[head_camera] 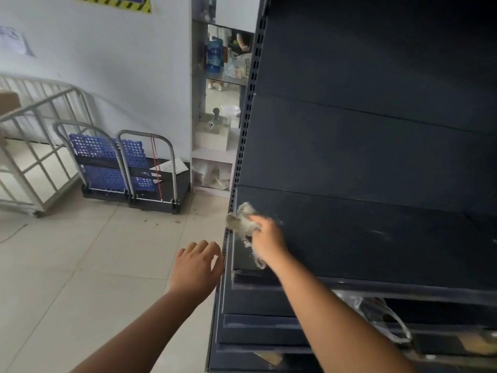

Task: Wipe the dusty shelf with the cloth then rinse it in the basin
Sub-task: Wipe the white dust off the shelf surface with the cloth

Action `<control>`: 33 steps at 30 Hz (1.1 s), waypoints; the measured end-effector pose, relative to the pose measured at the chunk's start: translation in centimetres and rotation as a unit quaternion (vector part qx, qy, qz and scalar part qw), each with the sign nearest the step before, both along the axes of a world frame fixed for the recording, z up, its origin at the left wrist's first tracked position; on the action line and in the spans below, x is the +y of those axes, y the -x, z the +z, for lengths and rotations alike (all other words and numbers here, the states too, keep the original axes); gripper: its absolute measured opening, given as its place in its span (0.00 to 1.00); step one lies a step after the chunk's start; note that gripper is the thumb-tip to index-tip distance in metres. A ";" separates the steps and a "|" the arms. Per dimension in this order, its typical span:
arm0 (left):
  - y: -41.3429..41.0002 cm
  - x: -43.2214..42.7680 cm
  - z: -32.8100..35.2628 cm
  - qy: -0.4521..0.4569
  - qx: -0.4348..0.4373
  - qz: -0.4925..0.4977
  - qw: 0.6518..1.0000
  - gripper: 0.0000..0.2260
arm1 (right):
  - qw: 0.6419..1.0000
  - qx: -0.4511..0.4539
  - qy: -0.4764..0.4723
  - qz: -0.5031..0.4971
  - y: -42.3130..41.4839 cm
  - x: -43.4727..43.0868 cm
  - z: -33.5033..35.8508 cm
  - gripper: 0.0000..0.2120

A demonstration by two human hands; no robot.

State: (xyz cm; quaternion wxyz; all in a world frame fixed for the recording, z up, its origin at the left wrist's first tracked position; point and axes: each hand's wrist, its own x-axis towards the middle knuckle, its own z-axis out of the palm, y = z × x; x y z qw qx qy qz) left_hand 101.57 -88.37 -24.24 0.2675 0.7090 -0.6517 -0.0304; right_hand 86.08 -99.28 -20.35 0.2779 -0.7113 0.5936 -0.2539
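The task looks to be in its first half, with the wiping under way and the rinse not yet begun. The right hand (266, 243) has its grip closed around a crumpled, pale grey-beige cloth (243, 220), pressing it onto the far left corner of the dark blue-grey metal shelf (376, 238), close to the perforated upright post (243, 146). A frayed strand of the cloth hangs below the wrist. The shelf surface to the right of the hand shows a few faint pale smudges, which may be dust left to wipe, though the dim light makes this hard to judge. The left hand (197, 267) hovers over the pale tiled floor (80, 265) just beside the shelf's edge, fingers loosely spread and holding nothing. A pale bowl-like vessel (230, 109) sits well apart in the background; whether it is the basin I cannot tell.
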 end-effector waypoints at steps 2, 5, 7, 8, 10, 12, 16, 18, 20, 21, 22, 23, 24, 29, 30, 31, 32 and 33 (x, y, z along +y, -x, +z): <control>-1.1 0.6 -0.2 0.000 0.004 0.010 1.000 0.04 | 0.997 -0.015 0.039 -0.066 3.0 -1.9 0.9 0.24; -2.6 1.8 -0.6 0.003 0.011 0.028 1.000 0.03 | 0.979 0.061 0.076 -0.178 8.4 -5.1 1.1 0.23; -3.2 2.5 -0.9 -0.001 0.015 0.034 0.999 0.03 | 0.966 0.134 0.026 -0.220 10.3 -5.6 0.5 0.23; -3.5 2.8 -1.1 -0.003 0.018 0.034 0.999 0.03 | 0.959 0.178 0.000 -0.219 10.2 -5.4 0.1 0.23; -4.0 3.2 -1.2 -0.004 0.023 0.033 0.999 0.03 | 0.946 0.272 0.005 -0.178 8.1 -4.3 -0.7 0.22; -4.5 3.4 -1.1 0.002 0.024 0.032 0.999 0.03 | 0.949 0.288 0.032 -0.126 4.0 -2.5 -1.1 0.21; -4.8 3.1 -0.2 0.007 0.051 0.032 0.998 0.02 | 0.974 0.218 0.053 -0.002 -5.1 2.1 -1.7 0.18; -4.7 2.9 0.4 0.012 0.053 0.026 0.998 0.02 | 0.990 0.131 -0.017 0.043 -8.3 2.8 -1.1 0.17; -4.5 2.8 0.8 0.011 0.045 0.011 0.999 0.03 | 0.994 -0.011 -0.100 0.046 -9.3 2.3 0.0 0.16; -4.5 2.7 0.9 0.007 0.044 0.004 0.999 0.04 | 0.993 -0.060 -0.098 0.027 -9.0 1.8 0.7 0.17; -4.4 2.6 1.0 0.002 0.047 -0.003 0.999 0.05 | 0.994 -0.090 -0.069 0.002 -8.2 1.2 1.4 0.17; -4.4 2.5 1.0 -0.002 0.054 -0.009 0.999 0.06 | 0.994 -0.100 -0.029 -0.021 -6.8 0.4 2.3 0.17; -4.3 2.3 1.0 -0.007 0.058 -0.016 0.998 0.07 | 0.994 -0.096 0.010 -0.045 -5.2 -0.6 3.0 0.17; -2.6 1.9 0.9 -0.034 0.056 -0.058 0.996 0.12 | 0.977 0.040 0.120 -0.174 5.3 -6.6 4.4 0.21; -2.1 1.8 0.9 -0.037 0.058 -0.064 0.996 0.12 | 0.973 0.087 0.118 -0.180 7.0 -7.3 3.7 0.21; -1.6 1.8 0.9 -0.040 0.062 -0.069 0.995 0.13 | 0.969 0.134 0.101 -0.181 8.3 -7.8 2.8 0.20; -1.2 2.0 0.7 -0.043 0.065 -0.077 0.994 0.13 | 0.967 0.166 0.065 -0.184 9.2 -8.1 1.6 0.20; -0.7 2.1 0.4 -0.049 0.066 -0.086 0.993 0.13 | 0.964 0.185 0.012 -0.189 9.6 -8.1 0.3 0.20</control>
